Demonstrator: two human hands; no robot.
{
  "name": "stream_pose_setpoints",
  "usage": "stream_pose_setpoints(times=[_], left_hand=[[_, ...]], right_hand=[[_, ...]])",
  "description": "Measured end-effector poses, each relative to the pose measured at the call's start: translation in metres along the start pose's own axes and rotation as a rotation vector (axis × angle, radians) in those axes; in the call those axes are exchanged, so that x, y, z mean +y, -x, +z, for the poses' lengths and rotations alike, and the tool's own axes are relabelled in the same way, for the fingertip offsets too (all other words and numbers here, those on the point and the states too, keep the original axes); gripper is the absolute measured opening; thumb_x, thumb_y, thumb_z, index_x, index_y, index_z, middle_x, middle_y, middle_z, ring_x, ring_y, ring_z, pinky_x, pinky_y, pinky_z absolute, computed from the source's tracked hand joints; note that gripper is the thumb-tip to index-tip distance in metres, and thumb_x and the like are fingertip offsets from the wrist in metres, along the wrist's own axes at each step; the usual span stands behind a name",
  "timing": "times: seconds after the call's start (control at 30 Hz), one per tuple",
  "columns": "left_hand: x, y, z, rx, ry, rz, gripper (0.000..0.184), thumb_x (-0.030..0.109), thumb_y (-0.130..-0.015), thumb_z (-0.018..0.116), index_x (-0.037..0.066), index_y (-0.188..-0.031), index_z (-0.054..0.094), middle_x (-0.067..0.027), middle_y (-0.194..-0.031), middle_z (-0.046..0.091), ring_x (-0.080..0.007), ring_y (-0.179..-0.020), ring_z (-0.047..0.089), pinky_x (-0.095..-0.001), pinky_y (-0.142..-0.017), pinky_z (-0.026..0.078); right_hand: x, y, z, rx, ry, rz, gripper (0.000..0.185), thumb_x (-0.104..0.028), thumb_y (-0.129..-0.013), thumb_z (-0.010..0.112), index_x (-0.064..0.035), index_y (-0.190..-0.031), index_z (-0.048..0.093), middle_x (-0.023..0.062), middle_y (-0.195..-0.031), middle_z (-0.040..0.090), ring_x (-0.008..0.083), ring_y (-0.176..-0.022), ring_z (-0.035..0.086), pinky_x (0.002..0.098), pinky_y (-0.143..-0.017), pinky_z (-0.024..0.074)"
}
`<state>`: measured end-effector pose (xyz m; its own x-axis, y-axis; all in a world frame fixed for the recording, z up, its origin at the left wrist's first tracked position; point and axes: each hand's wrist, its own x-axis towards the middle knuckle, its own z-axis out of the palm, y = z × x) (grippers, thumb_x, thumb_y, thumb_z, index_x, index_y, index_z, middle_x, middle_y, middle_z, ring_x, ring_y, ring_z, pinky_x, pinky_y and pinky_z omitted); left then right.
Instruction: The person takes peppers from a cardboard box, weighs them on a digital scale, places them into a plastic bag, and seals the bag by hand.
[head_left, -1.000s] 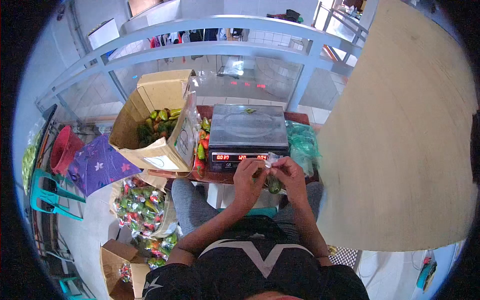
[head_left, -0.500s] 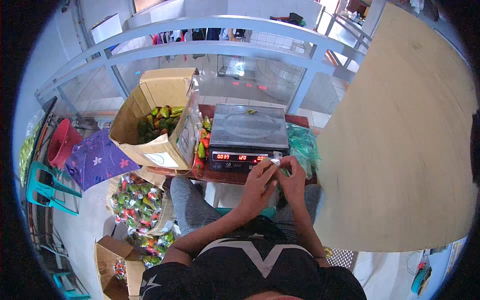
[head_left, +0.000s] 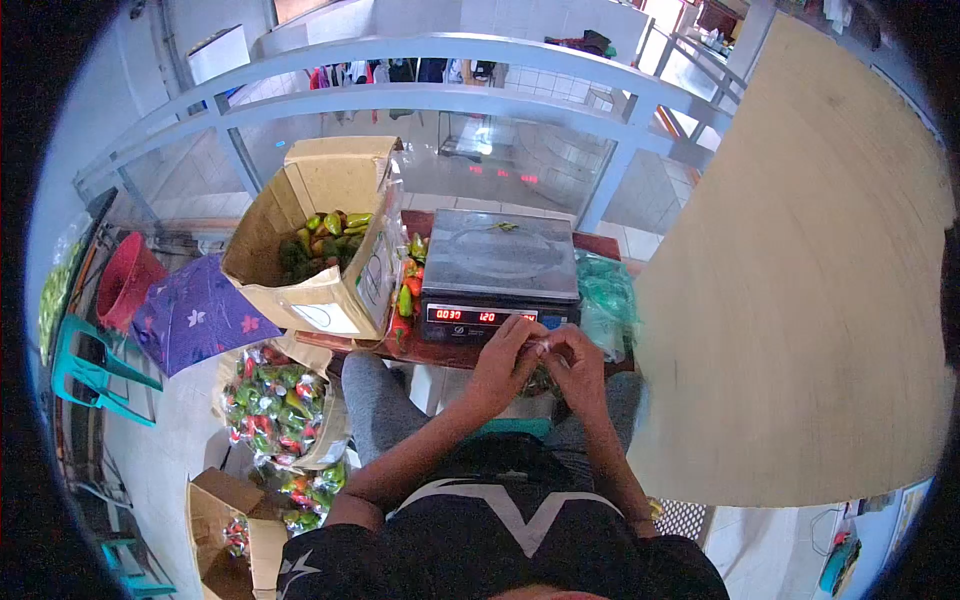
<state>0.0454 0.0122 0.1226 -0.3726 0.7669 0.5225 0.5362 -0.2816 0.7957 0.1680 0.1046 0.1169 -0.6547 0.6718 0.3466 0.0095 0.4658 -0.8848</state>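
pinching the top of a small clear plastic bag of dark green produce (head_left: 538,382) with both hands, just in front of a black digital scale with a grey metal plate (head_left: 499,262). left hand (head_left: 502,362) and right hand (head_left: 578,366) nearly meet, each grip closed with fingertips on the bag's gathered neck, though the fingers hide some of it. the bag hangs below them by the near edge of the dark red wooden bench (head_left: 455,353). a little green bit sits on the plate, red digits lit below. loose red and green peppers (head_left: 407,290) lie between the scale and an open brown cardboard box (head_left: 330,240) with green peppers inside. crumpled green plastic bags (head_left: 606,290) are right beside the scale's other side.
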Motion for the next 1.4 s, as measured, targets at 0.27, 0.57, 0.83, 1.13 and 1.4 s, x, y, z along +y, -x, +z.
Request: stream_pose_setpoints(times=[0.27,0.57,0.83,1.13,1.4], left_hand=[[0.004,-0.003,0.010,-0.034,-0.087,-0.073,0.015,0.003,-0.083,0.057,0.002,-0.095,0.048,-0.0172,-0.087,0.050,-0.0387,-0.083,0.054,-0.0448,-0.072,0.043],[0.006,-0.003,0.018,0.028,-0.094,-0.137,0.018,0.003,-0.080,0.058,0.002,-0.094,0.047,-0.0167,-0.088,0.050,-0.0388,-0.083,0.055,-0.0458,-0.070,0.044],[0.007,-0.015,0.016,0.058,-0.159,-0.086,0.018,0.001,-0.078,0.059,0.002,-0.093,0.049,-0.0157,-0.093,0.051,-0.0385,-0.085,0.055,-0.0450,-0.072,0.045],[0.005,-0.031,0.022,0.111,-0.022,-0.168,0.021,-0.005,-0.075,0.059,0.001,-0.091,0.047,-0.0167,-0.084,0.049,-0.0367,-0.078,0.053,-0.0399,-0.067,0.044],[-0.004,-0.029,0.005,0.041,0.129,-0.262,0.021,-0.005,-0.075,0.062,0.001,-0.089,0.049,-0.0135,-0.083,0.054,-0.0309,-0.081,0.057,-0.0360,-0.070,0.045]], right_hand=[[0.014,0.002,0.001,0.145,-0.075,0.038,0.010,0.003,-0.079,0.062,-0.0024,-0.085,0.057,0.0036,-0.081,0.058,0.0125,-0.078,0.057,0.0265,-0.073,0.0460],[0.010,-0.001,0.005,0.167,0.116,-0.044,0.010,0.002,-0.080,0.059,-0.0019,-0.088,0.054,0.0090,-0.085,0.055,0.0206,-0.081,0.056,0.0315,-0.077,0.0453],[0.003,-0.010,0.002,0.147,0.053,-0.011,0.010,0.000,-0.082,0.058,-0.0020,-0.089,0.052,0.0093,-0.085,0.054,0.0214,-0.081,0.056,0.0317,-0.077,0.0448],[0.000,-0.014,0.012,0.311,0.042,-0.071,0.007,-0.004,-0.087,0.056,-0.0030,-0.092,0.052,0.0072,-0.087,0.054,0.0188,-0.084,0.053,0.0314,-0.079,0.0431],[0.009,-0.026,-0.018,-0.206,-0.372,0.161,0.009,-0.007,-0.089,0.055,-0.0069,-0.097,0.050,-0.0008,-0.086,0.053,0.0097,-0.078,0.050,0.0237,-0.074,0.0411]])
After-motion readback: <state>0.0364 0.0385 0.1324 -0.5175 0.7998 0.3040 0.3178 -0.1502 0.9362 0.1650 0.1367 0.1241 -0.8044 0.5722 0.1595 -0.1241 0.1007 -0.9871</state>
